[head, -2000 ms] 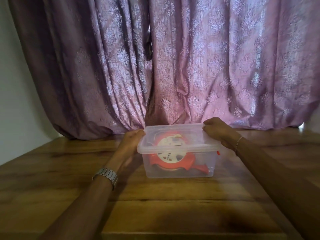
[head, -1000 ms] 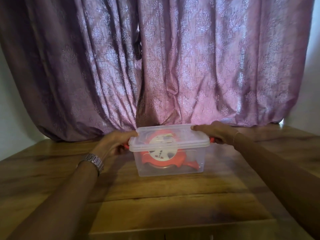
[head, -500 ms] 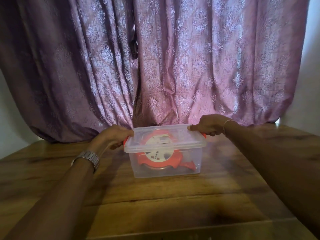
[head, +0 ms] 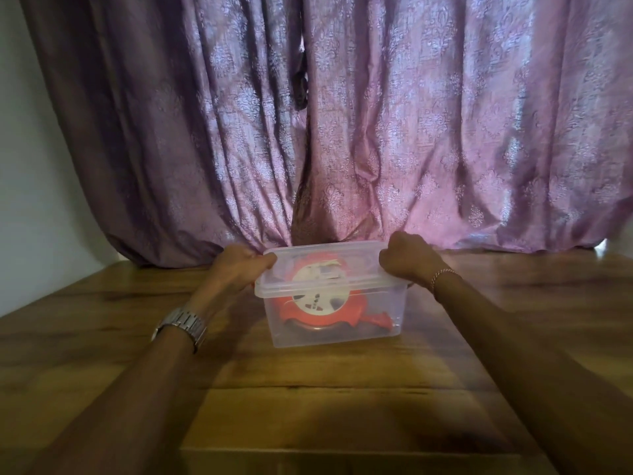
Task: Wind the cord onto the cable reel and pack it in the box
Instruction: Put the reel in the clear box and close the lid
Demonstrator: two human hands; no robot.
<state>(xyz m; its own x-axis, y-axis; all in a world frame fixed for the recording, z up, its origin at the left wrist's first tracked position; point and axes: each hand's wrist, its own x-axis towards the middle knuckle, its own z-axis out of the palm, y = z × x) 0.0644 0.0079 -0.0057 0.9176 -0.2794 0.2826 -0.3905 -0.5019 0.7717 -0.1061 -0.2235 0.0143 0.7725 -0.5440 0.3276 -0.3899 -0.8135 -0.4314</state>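
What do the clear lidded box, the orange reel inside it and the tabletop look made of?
Clear lidded box: translucent, slightly frosted plastic; the reel shows through. Orange reel: apparently moulded plastic with a white centre disc. Tabletop: brown wood or wood-look laminate, grain visible, faint sheen.

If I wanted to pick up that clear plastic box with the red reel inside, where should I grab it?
Probably by the two short ends, just under the lid's overhanging rim, one hand from each side. That is where the left hand and right hand sit on the box now. The lid is flat and smooth, with no top handle.
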